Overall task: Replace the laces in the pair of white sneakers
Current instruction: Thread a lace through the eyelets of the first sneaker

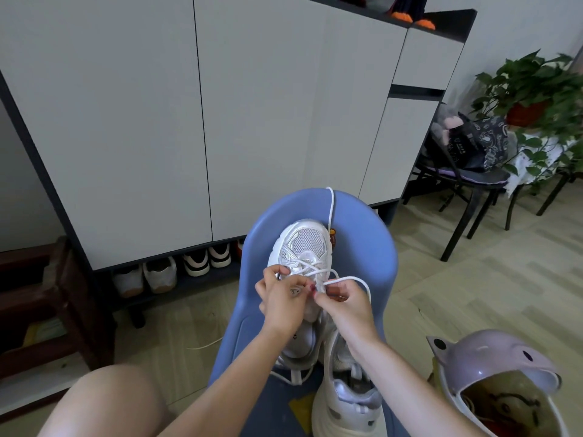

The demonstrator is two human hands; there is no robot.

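Observation:
A white sneaker lies toe-away on a blue plastic chair. A white lace is crossed through its lower eyelets; one end runs up over the chair's back, another loops to the right of my hands. My left hand grips the sneaker's upper at the eyelets, fingers curled. My right hand pinches the lace close to the eyelets. The second white sneaker stands on the chair seat, below my right forearm, with its opening facing up.
A tall grey shoe cabinet stands behind the chair, with shoes in its open bottom shelf. A lilac bin sits at lower right. A black chair with a bag and a potted plant stand at right. My knee is at lower left.

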